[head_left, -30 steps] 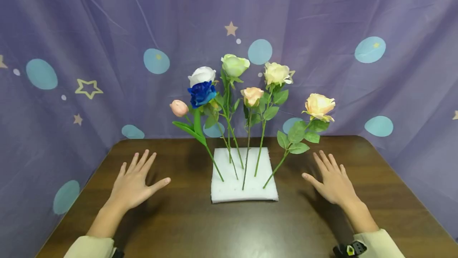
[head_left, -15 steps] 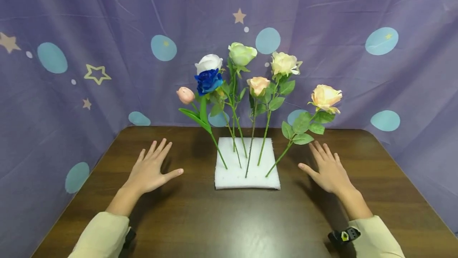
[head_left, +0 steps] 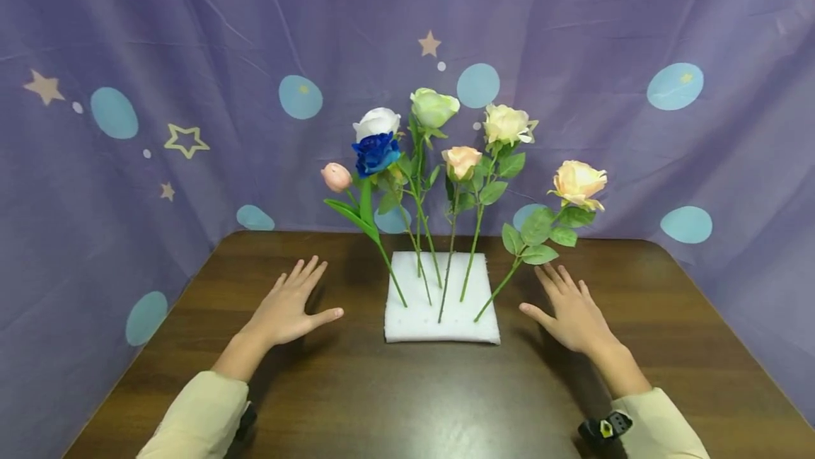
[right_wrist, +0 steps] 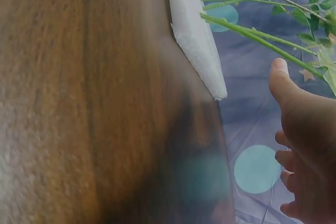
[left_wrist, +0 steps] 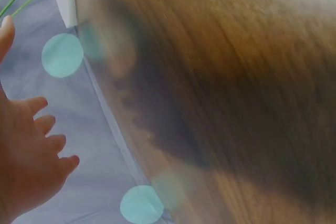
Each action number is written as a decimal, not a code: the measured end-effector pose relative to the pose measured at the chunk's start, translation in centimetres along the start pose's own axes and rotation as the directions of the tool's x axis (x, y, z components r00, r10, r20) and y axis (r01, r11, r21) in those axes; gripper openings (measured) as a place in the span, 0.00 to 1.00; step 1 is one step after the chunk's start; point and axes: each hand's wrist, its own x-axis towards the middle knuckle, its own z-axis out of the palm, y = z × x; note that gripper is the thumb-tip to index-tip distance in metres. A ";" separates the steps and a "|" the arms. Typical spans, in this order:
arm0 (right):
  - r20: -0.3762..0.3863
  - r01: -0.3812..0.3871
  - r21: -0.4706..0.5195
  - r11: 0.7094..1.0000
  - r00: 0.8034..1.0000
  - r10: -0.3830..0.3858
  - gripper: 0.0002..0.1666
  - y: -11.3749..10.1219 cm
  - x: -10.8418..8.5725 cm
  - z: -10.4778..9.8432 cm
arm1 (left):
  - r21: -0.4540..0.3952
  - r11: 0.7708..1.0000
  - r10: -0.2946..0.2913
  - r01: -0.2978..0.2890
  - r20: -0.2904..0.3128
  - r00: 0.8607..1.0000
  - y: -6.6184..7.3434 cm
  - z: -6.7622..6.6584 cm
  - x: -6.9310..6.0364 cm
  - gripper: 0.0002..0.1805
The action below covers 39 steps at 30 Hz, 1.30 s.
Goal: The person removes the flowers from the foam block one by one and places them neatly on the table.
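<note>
— Fingers (head_left: 315, 279) spread wide on the left hand (head_left: 286, 310)?
— Yes, thumb out, and the right hand's (head_left: 573, 310) are parted too, each hand over its own side of the table (head_left: 356, 402).
— Where's the white foam block (head_left: 417, 332)?
— Between them, nearer the table's far edge, flowers (head_left: 434, 109) standing in it.
— Upright?
— Some lean: the pink tulip (head_left: 335, 177) toward the left edge, the yellow rose (head_left: 578, 183) toward the right, near the right hand.

Free near tabletop (head_left: 363, 395), flower stems (head_left: 448, 254) blocking middle
</note>
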 end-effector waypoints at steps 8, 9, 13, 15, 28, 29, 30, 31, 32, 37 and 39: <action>0.021 0.069 0.019 0.997 0.997 -0.069 0.50 -0.4 0.3 1.2 | -0.066 0.995 0.079 -0.077 0.033 0.996 0.7 0.6 1.1 0.52; 0.023 0.076 0.025 0.997 0.997 -0.077 0.50 -0.5 0.4 1.2 | -0.069 0.994 0.088 -0.085 0.036 0.996 0.9 0.6 1.3 0.52; 0.023 0.107 0.029 0.994 0.994 -0.108 0.49 -0.7 0.7 1.4 | -0.090 0.989 0.122 -0.117 0.043 0.992 1.4 0.5 2.0 0.51; 0.031 0.116 0.034 0.993 0.993 -0.117 0.48 -0.8 0.9 1.4 | -0.108 0.987 0.128 -0.121 0.057 0.990 1.6 0.6 2.4 0.51; 0.089 0.168 0.104 0.980 0.980 -0.178 0.43 -1.4 1.5 2.6 | -0.231 0.966 0.160 -0.119 0.169 0.973 2.3 2.4 3.7 0.53; 0.095 0.170 0.107 0.980 0.979 -0.180 0.43 -1.5 1.5 2.7 | -0.240 0.964 0.160 -0.115 0.179 0.971 2.4 2.6 3.7 0.53; 0.101 0.170 0.108 0.980 0.978 -0.180 0.43 -1.5 1.5 2.8 | -0.247 0.963 0.160 -0.111 0.188 0.969 2.5 2.8 3.8 0.53; 0.107 0.168 0.110 0.980 0.978 -0.179 0.43 -1.5 1.6 2.8 | -0.251 0.962 0.164 -0.113 0.194 0.967 2.7 2.9 3.8 0.53; 0.111 0.167 0.110 0.980 0.977 -0.179 0.42 -1.6 1.6 2.9 | -0.253 0.961 0.167 -0.113 0.201 0.965 2.8 3.1 3.8 0.52; 0.125 0.185 0.115 0.976 0.972 -0.199 0.41 -1.8 1.6 3.0 | -0.253 0.958 0.192 -0.134 0.219 0.957 3.5 3.7 3.8 0.51; 0.122 0.200 0.123 0.972 0.969 -0.215 0.41 -2.0 1.7 3.0 | -0.249 0.956 0.210 -0.153 0.223 0.952 3.8 3.9 3.9 0.50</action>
